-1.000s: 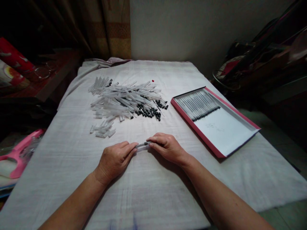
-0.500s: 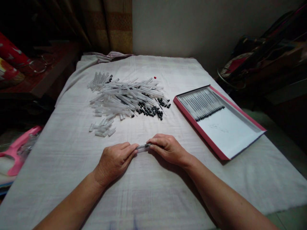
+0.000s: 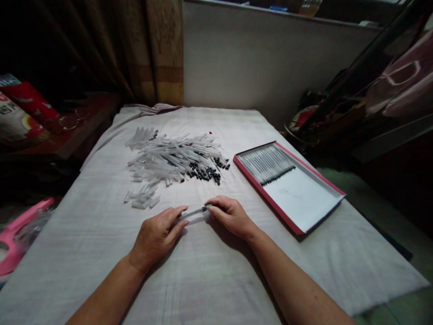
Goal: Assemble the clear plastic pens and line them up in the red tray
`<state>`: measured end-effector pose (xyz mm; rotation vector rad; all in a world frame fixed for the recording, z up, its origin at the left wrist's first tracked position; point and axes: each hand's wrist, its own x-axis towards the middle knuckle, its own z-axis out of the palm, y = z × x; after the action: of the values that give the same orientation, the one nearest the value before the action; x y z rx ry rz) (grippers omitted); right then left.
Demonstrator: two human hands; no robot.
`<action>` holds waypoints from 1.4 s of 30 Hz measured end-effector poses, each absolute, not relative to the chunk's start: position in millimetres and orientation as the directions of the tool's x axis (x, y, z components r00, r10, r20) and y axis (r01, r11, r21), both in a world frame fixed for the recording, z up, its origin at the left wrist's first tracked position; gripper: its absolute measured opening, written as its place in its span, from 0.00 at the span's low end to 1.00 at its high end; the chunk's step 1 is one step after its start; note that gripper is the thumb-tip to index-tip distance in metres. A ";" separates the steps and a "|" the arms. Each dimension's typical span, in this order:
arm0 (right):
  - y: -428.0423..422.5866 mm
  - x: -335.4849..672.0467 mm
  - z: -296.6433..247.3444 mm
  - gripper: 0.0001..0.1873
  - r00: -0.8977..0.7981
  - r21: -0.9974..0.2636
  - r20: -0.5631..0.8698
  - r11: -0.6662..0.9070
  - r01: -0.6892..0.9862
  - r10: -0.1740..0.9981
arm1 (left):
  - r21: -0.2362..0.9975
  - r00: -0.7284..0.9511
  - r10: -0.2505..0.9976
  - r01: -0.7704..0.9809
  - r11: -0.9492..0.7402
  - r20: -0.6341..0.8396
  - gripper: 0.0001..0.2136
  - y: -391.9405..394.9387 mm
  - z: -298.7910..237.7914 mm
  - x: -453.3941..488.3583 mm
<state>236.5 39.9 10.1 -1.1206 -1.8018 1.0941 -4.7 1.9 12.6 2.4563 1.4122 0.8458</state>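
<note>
In the head view a slim clear pen (image 3: pixel 193 213) with a dark end spans the gap between my two hands, just above the cloth. My right hand (image 3: pixel 232 215) pinches its dark end between thumb and fingertips. Around the other end is my left hand (image 3: pixel 157 234), its thumb and forefinger slightly parted and the pen's tail hidden in the palm. Beyond them lies a pile of clear pen barrels (image 3: pixel 172 151), with small black plugs (image 3: pixel 204 174) at its right side. Clear caps (image 3: pixel 142 197) form a small heap nearer my left hand.
A shallow red-edged box (image 3: pixel 304 205) on the right holds a row of pens (image 3: pixel 269 163). A tiny red piece (image 3: pixel 210 132) lies behind the pile. Left of the cloth-covered table (image 3: pixel 84 253) are a pink plastic object (image 3: pixel 16 239) and a brown side table (image 3: pixel 81 128).
The view has tilted up and shifted slightly. My left hand's thumb and forefinger have loosened and slid back along the pen, baring more of it. My right hand still pinches the dark end.
</note>
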 end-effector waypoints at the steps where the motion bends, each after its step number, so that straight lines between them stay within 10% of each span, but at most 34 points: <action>1: 41.4 238.9 9.5 0.10 -0.292 -0.943 0.110 0.193 0.272 0.950 | 0.436 0.367 0.840 0.730 -0.526 0.399 0.16 2.4 11.4 -6.2; 8: 39.4 230.9 18.0 0.25 -0.053 -0.955 -0.207 -0.214 -0.205 0.977 | 0.700 0.072 0.946 0.656 -0.284 0.316 0.17 5.1 12.1 1.0; 12: 31.0 204.5 21.0 0.24 -0.137 -0.931 -0.277 -0.301 -0.205 0.951 | 0.879 -0.013 0.994 0.469 -0.086 0.104 0.19 4.6 14.4 10.9; 26: 63.0 193.7 39.5 0.14 -0.081 -0.993 0.083 0.090 0.078 0.993 | 0.876 0.126 0.989 0.465 -0.128 0.078 0.18 7.2 11.6 7.4; 29: 85.8 254.4 56.9 0.12 0.054 -0.790 0.260 0.180 0.586 0.964 | 0.862 0.127 0.989 0.489 -0.131 0.078 0.17 6.2 9.9 6.1; 32: 106.0 316.8 65.3 0.12 0.173 -0.448 0.247 -0.046 0.893 0.954 | 0.823 0.148 0.983 0.540 -0.175 0.112 0.15 5.7 10.1 5.7; 36: 121.1 358.4 58.0 0.13 0.190 -0.152 0.082 -0.176 0.973 0.978 | 0.784 0.147 0.977 0.583 -0.212 0.156 0.14 5.7 13.0 6.5; 42: 130.6 356.0 49.9 0.16 0.135 -0.040 0.038 -0.134 0.990 0.990 | 0.766 0.130 0.978 0.608 -0.210 0.165 0.14 4.7 13.3 6.8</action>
<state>356.0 130.6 49.9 -2.3246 -2.0301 -0.0038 6.8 4.7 13.3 1.8844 1.5230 0.9107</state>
